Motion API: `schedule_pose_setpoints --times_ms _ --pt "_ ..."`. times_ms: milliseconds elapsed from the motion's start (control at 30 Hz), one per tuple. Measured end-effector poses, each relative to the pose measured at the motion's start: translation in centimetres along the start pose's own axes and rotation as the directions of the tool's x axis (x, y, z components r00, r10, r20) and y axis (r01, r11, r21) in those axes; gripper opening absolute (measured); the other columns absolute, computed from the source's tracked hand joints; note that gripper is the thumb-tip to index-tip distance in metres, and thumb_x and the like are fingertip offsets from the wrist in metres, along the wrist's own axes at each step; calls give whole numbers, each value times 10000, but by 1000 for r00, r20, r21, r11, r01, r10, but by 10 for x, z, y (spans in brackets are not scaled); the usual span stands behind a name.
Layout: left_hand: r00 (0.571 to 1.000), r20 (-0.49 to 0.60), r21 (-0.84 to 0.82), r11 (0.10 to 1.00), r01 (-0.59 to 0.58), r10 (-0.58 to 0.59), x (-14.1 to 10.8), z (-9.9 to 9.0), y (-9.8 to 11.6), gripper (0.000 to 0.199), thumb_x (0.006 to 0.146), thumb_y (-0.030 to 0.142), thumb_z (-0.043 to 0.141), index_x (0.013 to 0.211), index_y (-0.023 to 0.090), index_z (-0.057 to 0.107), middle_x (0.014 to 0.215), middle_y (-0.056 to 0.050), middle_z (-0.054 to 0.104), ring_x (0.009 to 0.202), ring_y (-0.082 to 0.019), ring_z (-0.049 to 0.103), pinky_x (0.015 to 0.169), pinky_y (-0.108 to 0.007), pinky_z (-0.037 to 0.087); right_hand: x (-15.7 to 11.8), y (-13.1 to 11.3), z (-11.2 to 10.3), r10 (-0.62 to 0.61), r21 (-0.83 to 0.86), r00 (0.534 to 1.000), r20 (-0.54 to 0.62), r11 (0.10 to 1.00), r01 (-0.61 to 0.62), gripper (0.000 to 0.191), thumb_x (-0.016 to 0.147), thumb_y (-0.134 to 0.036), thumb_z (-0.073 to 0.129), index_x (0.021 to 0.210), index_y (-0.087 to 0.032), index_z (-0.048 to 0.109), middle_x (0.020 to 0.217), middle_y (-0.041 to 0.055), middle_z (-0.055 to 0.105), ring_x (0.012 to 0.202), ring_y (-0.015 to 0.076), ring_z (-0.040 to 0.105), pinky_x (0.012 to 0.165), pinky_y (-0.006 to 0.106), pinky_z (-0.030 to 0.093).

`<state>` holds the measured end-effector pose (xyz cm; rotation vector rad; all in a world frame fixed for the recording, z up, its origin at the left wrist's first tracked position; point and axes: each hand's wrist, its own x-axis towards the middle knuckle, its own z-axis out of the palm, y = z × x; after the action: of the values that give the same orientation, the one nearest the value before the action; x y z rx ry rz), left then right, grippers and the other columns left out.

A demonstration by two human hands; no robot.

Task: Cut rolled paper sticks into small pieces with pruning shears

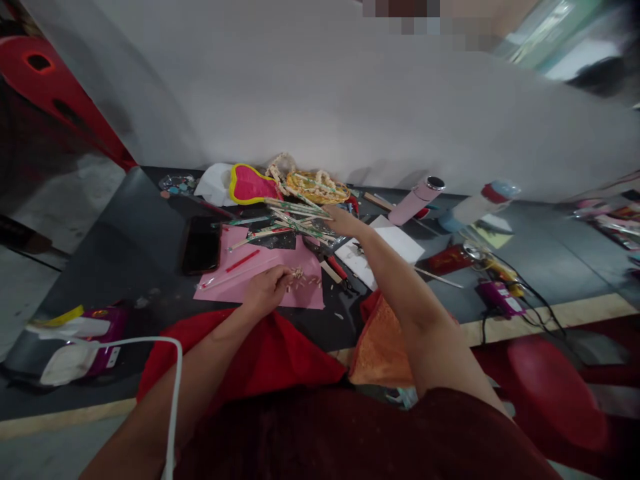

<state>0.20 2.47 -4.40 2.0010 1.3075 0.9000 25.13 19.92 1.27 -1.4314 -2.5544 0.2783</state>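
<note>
My left hand (269, 288) rests low over a pink sheet (235, 283), its thumb and fingers pinched together. Right at its fingertips lies a small heap of short pale pieces (300, 275); what the pinch holds is too small to tell. My right hand (343, 221) reaches farther forward, fingers closed at the right end of a loose bundle of thin white-and-green sticks (295, 210). A red thin stick (243, 261) lies on the pink sheet. Red-handled pliers (337, 268) lie to the right of the heap.
A black phone (201, 245) lies at left. Behind are a pink-and-yellow heart-shaped tray (249, 185) and a yellow basket (320, 190) with bead strings. To the right stand a pink flask (417, 200), a bottle (480, 205) and a red can (453, 259). A white cable (176, 380) hangs near my left arm.
</note>
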Motion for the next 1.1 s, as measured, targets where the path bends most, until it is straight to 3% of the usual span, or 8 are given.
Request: schedule_pose_setpoints --times_ms 167,300,433,500,633,800,967,1100 --pt "1000 -6 -7 1000 14 -14 -1 0 -1 178 913 319 468 892 210 607 748 14 663 659 -116 576 615 -225 392 3 -6 10 -45 57 997 61 998 41 613 683 -232 715 1255 -116 527 1275 134 583 1130 228 551 983 364 419" --pt "1000 11 -14 1000 17 -17 -1 0 -2 186 916 318 456 908 214 610 769 6 664 698 -128 593 635 -234 406 13 4 -10 -49 70 998 -48 996 52 475 752 -206 601 1219 -127 568 1228 105 616 1116 211 558 983 341 415" --pt "1000 0 -19 1000 10 -10 0 1 -2 175 911 302 459 907 213 610 770 -1 665 711 -138 609 651 -246 428 32 24 -25 192 -106 965 -179 971 -213 390 853 -190 413 1197 -152 593 1254 103 607 1169 239 519 1029 396 358" --pt "1000 -5 -31 1000 0 -1 0 2 -2 170 910 294 463 905 213 612 782 -7 670 717 -140 615 651 -247 436 44 36 -25 292 -170 941 -168 932 -320 392 871 -198 389 1203 -146 591 1265 121 601 1180 263 506 1033 419 339" --pt "1000 -5 -30 1000 -7 7 0 3 -3 164 907 268 469 944 214 619 850 -25 694 749 -149 630 659 -256 452 70 58 -15 373 -195 918 -133 899 -393 395 895 -199 366 1207 -95 583 1202 176 622 1092 271 547 1008 433 342" --pt "1000 11 -4 1000 -5 5 0 6 -6 163 898 260 489 982 210 619 899 -36 706 799 -164 647 701 -273 474 91 69 -5 452 -186 890 -61 871 -455 387 841 -226 524 1209 -129 591 1164 147 641 1021 255 560 914 425 417" --pt "1000 13 -5 1000 -4 5 1 6 -5 172 903 257 481 991 218 623 907 -33 708 821 -166 651 723 -279 480 91 64 -12 460 -149 876 -143 865 -478 347 860 -187 449 1154 -173 633 1165 124 640 1027 266 573 869 421 444" --pt "1000 16 1 1000 -10 10 2 3 -3 160 894 241 492 966 201 629 889 -36 706 788 -162 642 686 -268 466 80 49 -26 378 -111 892 -248 903 -414 385 890 -189 351 1183 -134 595 1112 118 655 995 213 586 871 326 437"
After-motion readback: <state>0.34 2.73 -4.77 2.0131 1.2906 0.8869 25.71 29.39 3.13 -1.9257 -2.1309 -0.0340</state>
